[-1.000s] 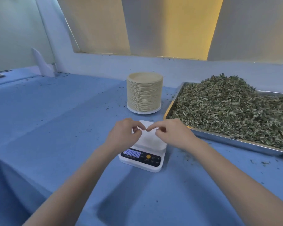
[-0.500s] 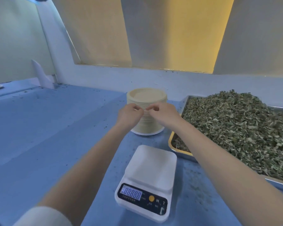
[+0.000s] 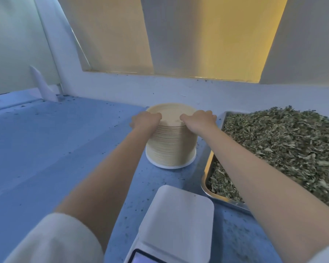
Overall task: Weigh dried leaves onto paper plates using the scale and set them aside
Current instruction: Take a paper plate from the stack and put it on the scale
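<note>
Now both hands (image 3: 175,120) grip the paper plates (image 3: 170,143) stack's top rim.

Bare forearms, white sleeves (image 3: 51,242) (pushed up)

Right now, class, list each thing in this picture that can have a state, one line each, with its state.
Plate stack: upright, tall, both hands at its top rim.
Scale: platform bare, no plate on it.
Tray: heaped with dried leaves.
Left hand: fingers curled on the top plates' edge.
Right hand: fingers curled on the top plates' edge.
</note>
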